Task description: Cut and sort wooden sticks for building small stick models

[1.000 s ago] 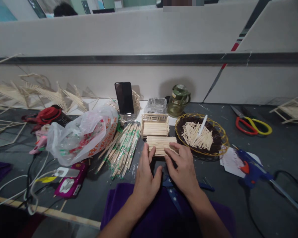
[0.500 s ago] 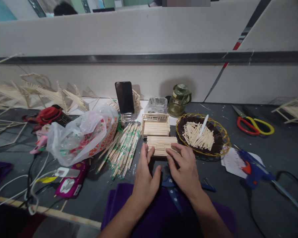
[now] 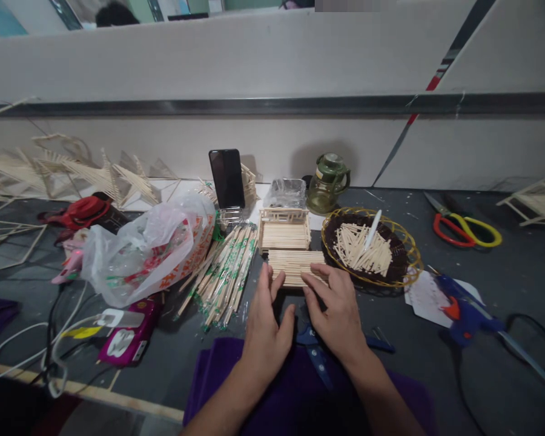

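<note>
Head cam: L hand (image 3: pixel 269 324) & R hand (image 3: pixel 337 307) at stick panel (image 3: pixel 294 261), fingers (image 3: pixel 264 287) bent, spread.

The head camera looks forward and down over the table (image 3: pixel 522 272), apparently near.

A dark grey bench (image 3: pixel 518 266), flecked with pale bits, is edged in a lighter strip at the front. Near its middle, a flat panel of sticks (image 3: pixel 295 259) is laid, with a small stick-built tray (image 3: pixel 284 235) set just behind. To the right, a yellow-rimmed basket (image 3: pixel 402 260) is placed; scissors (image 3: pixel 454 236) with red and yellow handles are left farther over, and a white sheet (image 3: pixel 420 300) is partly covered by a blue glue gun (image 3: pixel 465 318). To the left, wrapped chopsticks (image 3: pixel 231 272) are heaped beside a white plastic bag (image 3: pixel 102 266). Nearest the front, a purple cloth (image 3: pixel 213 375) is spread, overlapped by a blue-handled tool (image 3: pixel 318 363).
</note>
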Demonstrator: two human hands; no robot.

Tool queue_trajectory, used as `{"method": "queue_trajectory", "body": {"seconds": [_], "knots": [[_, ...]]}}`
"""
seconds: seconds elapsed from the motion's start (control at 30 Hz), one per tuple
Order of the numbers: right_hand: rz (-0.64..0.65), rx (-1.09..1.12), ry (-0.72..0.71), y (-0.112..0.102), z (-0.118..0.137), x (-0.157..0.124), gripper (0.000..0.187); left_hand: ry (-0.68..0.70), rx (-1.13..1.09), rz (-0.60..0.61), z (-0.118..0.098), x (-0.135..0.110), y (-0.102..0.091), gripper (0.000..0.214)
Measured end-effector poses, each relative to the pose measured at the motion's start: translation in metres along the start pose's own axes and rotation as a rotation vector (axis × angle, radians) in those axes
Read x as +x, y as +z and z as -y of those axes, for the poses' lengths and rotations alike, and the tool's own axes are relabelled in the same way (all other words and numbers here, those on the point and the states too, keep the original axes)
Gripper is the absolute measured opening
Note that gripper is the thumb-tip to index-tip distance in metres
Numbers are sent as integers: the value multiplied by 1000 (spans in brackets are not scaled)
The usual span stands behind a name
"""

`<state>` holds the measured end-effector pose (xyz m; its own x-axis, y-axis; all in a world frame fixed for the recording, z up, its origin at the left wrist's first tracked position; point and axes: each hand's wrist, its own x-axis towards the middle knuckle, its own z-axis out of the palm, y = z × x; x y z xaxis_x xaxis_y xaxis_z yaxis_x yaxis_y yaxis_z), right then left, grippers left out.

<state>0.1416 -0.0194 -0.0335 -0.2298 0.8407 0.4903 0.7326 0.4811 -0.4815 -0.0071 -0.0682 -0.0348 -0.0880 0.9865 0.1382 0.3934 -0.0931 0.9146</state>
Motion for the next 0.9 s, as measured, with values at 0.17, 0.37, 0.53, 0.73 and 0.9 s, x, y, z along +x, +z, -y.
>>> {"method": "queue_trajectory", "body": {"seconds": [0.17,0.37,0.53,0.73,0.9], "knots": [[5,-2,-4,0,0,0,27,-2,-3,7,0,1,1,80],[0,2,-7,0,0,0,27,5,19,4,0,1,0,81],[-4,1,-6,0,-1,0,28,0,23,-1,-1,0,-1,82],[-16,-4,0,0,-3,1,27,-9,12,-13,-1,2,-2,82],[-70,-4,34,-1,-4,5,21,-4,10,-28,0,4,-3,81]]}}
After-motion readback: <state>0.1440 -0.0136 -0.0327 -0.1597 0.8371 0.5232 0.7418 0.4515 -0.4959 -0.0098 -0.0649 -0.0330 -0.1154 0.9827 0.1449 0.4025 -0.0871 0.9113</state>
